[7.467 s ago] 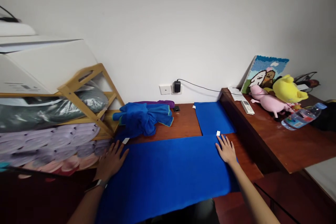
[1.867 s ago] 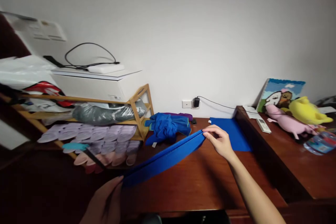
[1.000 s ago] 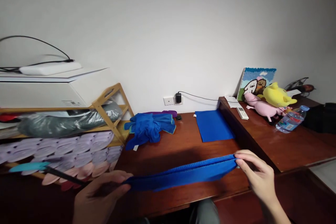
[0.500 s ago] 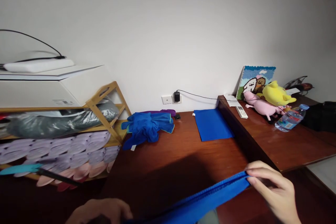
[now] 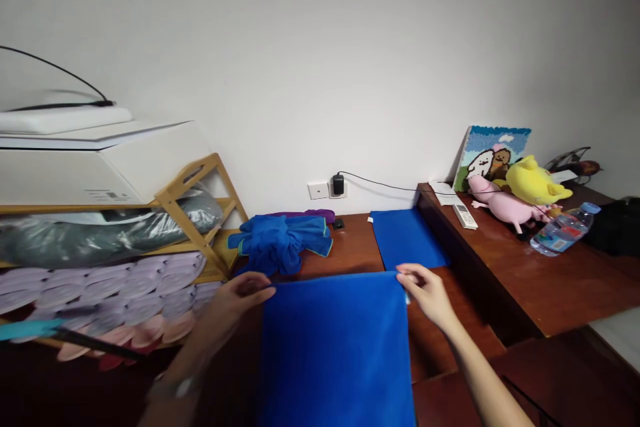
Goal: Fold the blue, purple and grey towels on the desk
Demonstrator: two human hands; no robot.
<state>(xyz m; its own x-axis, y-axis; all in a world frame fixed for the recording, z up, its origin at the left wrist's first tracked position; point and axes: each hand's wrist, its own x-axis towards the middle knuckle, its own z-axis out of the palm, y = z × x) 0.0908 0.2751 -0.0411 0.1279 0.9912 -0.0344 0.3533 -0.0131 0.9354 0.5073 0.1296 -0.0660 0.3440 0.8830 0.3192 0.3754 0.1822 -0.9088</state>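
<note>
Held blue cloth [image 5: 337,353]: one item; located at frame bottom and taken as clock centre; top edge drawn nearly straight between two corners; lower end cut off by the frame, so its contact with the desk [image 5: 440,307] cannot be told.
Left hand [image 5: 237,300]: at ten o'clock; cloth corner pinched between thumb and fingers.
Right hand [image 5: 427,295]: at two o'clock; opposite corner pinched likewise; a white tag [image 5: 407,298] seen just below.
Flat blue cloth [image 5: 410,239]: at one o'clock; laid smooth on the desk; judged finished.
Crumpled blue bundle [image 5: 283,240]: at eleven o'clock; green-edged, bunched; judged not yet dealt with; purple fabric [image 5: 320,215] partly hidden behind.
Progress: apparently partway; one piece laid out, one stretched in hand and not yet set down, one left bunched. Number of layers in the held piece cannot be told.
</note>
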